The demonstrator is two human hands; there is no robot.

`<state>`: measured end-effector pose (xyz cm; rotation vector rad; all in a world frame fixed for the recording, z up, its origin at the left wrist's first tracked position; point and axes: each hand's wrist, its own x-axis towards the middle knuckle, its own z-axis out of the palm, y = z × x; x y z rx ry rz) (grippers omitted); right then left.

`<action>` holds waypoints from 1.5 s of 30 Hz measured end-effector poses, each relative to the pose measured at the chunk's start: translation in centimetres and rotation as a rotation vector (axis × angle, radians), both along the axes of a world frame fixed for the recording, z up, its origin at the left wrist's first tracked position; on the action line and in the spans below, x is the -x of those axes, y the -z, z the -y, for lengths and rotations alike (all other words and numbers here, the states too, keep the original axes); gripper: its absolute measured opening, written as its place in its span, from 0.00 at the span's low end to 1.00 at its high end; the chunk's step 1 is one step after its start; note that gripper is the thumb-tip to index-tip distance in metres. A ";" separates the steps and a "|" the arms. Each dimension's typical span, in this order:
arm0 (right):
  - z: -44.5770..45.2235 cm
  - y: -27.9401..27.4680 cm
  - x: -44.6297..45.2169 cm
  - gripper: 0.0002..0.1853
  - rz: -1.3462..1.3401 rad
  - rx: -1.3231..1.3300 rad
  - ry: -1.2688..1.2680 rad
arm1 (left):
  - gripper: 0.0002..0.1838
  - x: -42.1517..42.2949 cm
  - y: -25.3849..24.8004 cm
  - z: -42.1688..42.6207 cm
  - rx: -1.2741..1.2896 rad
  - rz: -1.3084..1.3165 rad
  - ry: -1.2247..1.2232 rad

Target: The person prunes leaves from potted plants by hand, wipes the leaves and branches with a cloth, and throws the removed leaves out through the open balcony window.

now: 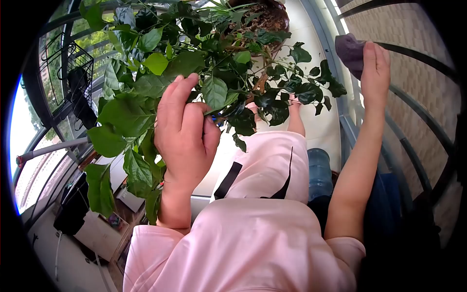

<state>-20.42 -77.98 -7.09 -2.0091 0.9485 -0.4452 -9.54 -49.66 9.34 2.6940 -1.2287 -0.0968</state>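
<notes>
My left hand (185,121) is among the leaves of a potted plant, with its fingers curled and the thumb drawn in. A green leaf (214,91) meets the curled index finger and appears pinched there; the exact grip is partly hidden. Larger broad leaves (127,116) hang beside the wrist and forearm. Out to the right, my right hand (376,73) is raised near the railing, closed on a bunched greyish-purple cloth (349,54). The cloth sticks out to the left of the fingers, apart from the foliage.
The plant's pot (279,22) with brown soil stands at the top. A metal railing (418,114) curves along the right side. A blue water jug (319,170) is beside my legs. At left are a wire basket (73,63) and a white cabinet (97,233).
</notes>
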 end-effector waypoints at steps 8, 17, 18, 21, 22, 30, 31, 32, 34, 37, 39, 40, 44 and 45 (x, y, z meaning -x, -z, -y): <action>0.5 -2.5 5.8 0.18 0.473 -1.180 0.258 | 0.07 -0.4 0.7 -0.6 0.070 0.037 0.001; -3.4 4.1 11.4 0.09 0.191 -0.908 0.386 | 0.08 -0.7 0.8 -0.9 0.065 0.048 0.020; -3.3 3.5 11.0 0.09 0.284 -0.897 0.419 | 0.08 -0.6 0.9 -0.8 0.083 0.045 0.015; -3.8 1.4 10.1 0.10 0.474 -0.879 0.497 | 0.09 -0.7 1.0 -0.9 0.081 0.049 0.018; -3.6 1.4 10.2 0.11 0.501 -0.889 0.471 | 0.09 -0.8 1.0 -1.0 0.080 0.048 0.020; -4.3 -5.7 10.4 0.36 1.236 -1.138 -0.107 | 0.08 -0.7 1.0 -0.9 0.084 0.048 0.033; -4.3 -2.8 11.3 0.35 1.245 -1.411 0.112 | 0.07 -0.7 0.9 -1.0 0.073 0.041 0.032; -3.8 0.0 12.1 0.34 1.226 -1.679 0.347 | 0.07 -0.7 0.7 -0.9 0.060 0.031 0.030; -4.2 3.5 9.1 0.32 1.262 -1.941 0.212 | 0.07 -0.5 0.6 -0.6 0.057 0.028 0.029; -4.8 2.7 6.0 0.36 0.999 -1.833 0.106 | 0.06 -0.2 0.6 -0.5 0.056 0.030 0.031; -5.1 0.6 5.7 0.38 0.844 -1.469 0.264 | 0.07 -0.3 0.6 -0.8 0.056 0.027 0.027; -5.6 -0.3 6.1 0.40 0.756 -1.286 0.336 | 0.07 -0.3 0.5 -1.1 0.049 0.021 0.024; -5.1 -2.3 7.2 0.36 1.146 -1.303 -0.098 | 0.07 -0.4 1.0 -1.3 0.084 0.055 0.016; -4.7 -2.2 7.5 0.34 1.007 -1.205 -0.022 | 0.07 -0.3 1.2 -1.2 0.102 0.067 0.021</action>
